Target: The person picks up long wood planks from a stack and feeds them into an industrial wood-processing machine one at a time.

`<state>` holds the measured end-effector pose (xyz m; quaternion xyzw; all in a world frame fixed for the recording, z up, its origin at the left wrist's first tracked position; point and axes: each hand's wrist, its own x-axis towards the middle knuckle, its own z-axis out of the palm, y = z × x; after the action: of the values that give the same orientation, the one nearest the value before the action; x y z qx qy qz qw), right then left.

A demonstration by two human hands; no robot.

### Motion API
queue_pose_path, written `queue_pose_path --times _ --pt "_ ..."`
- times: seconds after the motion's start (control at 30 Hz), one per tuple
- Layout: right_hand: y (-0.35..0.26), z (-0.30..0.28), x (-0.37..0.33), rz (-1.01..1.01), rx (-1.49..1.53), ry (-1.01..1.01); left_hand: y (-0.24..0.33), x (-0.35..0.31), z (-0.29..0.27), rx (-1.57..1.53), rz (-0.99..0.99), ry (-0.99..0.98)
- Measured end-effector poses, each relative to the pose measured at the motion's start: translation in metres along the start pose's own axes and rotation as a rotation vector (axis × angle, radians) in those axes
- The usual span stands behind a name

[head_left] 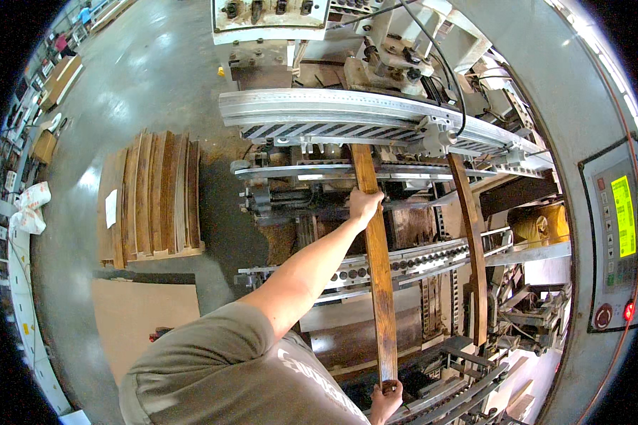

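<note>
A long, narrow brown wooden board [380,283] lies lengthwise across the metal rails of a machine, its far end under the ruled aluminium beam. My left arm reaches forward, and my left hand [365,207] is closed around the board beyond its middle, thumb on top. At the near end, my right hand [386,401] grips the board's tip, partly cut off by the lower edge of the picture. A second similar wooden strip [471,248] rests across the rails to the right, touched by neither hand.
The aluminium beam [319,110] spans the machine's far side, with a black cable above. A control panel [612,234] with a lit yellow-green screen stands right. On the floor at left are a stack of wooden boards [152,198] and a flat tan sheet [142,312].
</note>
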<state>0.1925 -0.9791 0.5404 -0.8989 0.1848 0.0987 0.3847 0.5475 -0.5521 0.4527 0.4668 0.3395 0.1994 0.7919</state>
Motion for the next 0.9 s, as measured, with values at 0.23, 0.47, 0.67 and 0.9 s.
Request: queue_pose_path --times 0.23,0.47,0.67,0.9 --pt "0.015 0.007 0.012 0.033 0.083 -0.003 0.002 0.001 -0.004 0.007 0.011 -0.003" --pt "0.004 0.006 0.013 -0.032 -0.01 -0.021 0.001 0.005 -0.009 0.008 0.009 0.034" --pt "0.001 0.006 0.008 0.0 0.042 -0.003 0.006 0.001 -0.005 0.024 0.004 0.03" --pt "-0.026 0.006 0.0 0.085 -0.09 0.03 0.012 -0.008 -0.003 0.0 0.022 0.043"
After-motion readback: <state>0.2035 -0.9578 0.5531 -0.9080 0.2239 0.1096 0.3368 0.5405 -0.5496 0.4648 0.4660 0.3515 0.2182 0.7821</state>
